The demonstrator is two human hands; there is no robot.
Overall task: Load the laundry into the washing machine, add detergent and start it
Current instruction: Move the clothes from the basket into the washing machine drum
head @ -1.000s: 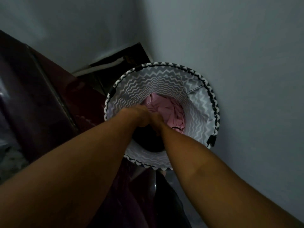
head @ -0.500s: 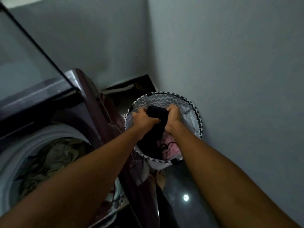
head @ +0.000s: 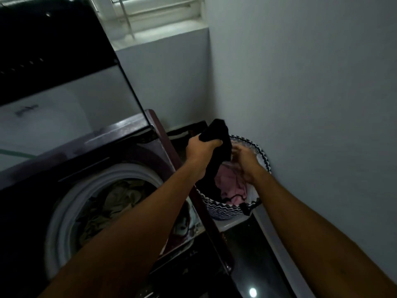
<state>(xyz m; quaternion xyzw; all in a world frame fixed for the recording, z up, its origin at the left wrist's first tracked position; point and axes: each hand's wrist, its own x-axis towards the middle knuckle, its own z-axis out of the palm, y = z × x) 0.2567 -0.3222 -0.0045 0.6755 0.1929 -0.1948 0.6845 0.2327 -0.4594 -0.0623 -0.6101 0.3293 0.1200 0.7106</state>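
My left hand (head: 200,148) is shut on a black garment (head: 217,134), held up above the zigzag-patterned laundry basket (head: 223,208); the cloth hangs down into the basket. My right hand (head: 243,157) hovers over the basket beside the garment, fingers spread, touching or just off the cloth. Pink laundry (head: 228,182) lies inside the basket. To the left, the top-loading washing machine (head: 120,151) stands with its lid (head: 64,87) raised, and pale clothes (head: 116,201) lie in the drum.
The basket sits in a narrow corner between the machine's right side and a grey wall (head: 300,104). A dark glossy floor (head: 253,265) shows below. A window with slats (head: 154,9) is at the top.
The black garment has risen out of the basket. My right hand has let go of it; my left hand alone holds it. The view has tilted up, showing more of the machine.
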